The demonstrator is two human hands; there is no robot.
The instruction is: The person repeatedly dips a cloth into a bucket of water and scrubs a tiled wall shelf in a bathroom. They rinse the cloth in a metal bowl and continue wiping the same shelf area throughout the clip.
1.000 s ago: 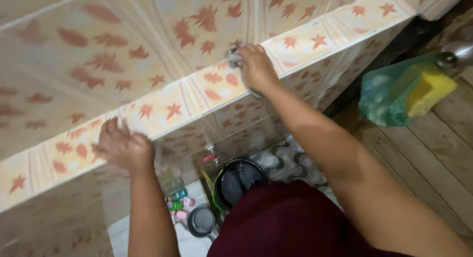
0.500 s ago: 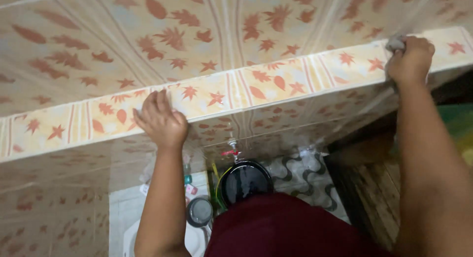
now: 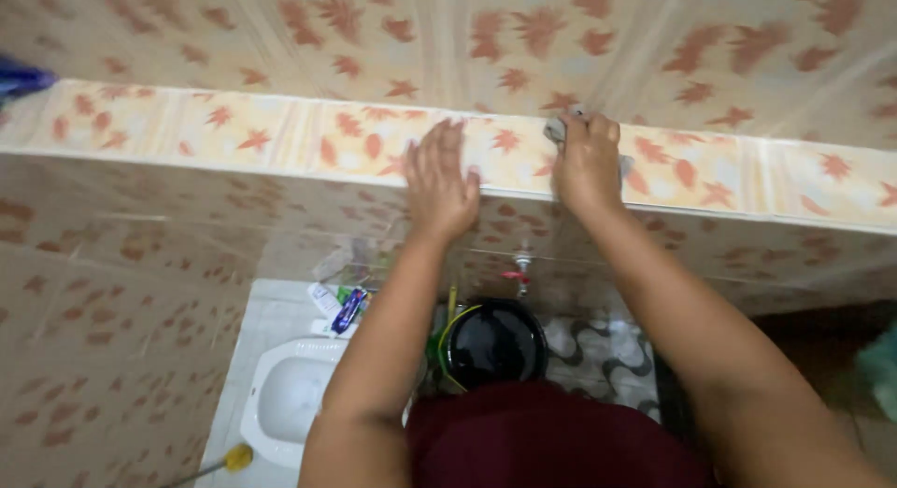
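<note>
Grey cloth (image 3: 561, 129) mostly hidden under the right hand (image 3: 588, 163), only a corner showing at the fingertips on top of the leaf-patterned tiled ledge (image 3: 252, 133); blue object (image 3: 21, 78) at the ledge's far left end cut off by the frame, kind unclear. Left hand (image 3: 439, 181) lies flat, fingers spread wide, empty, on the ledge just left of the right hand, which is curled down over the cloth. Both forearms reach up from below the ledge, above a black bucket (image 3: 495, 343) and a white squat toilet (image 3: 290, 394).
</note>
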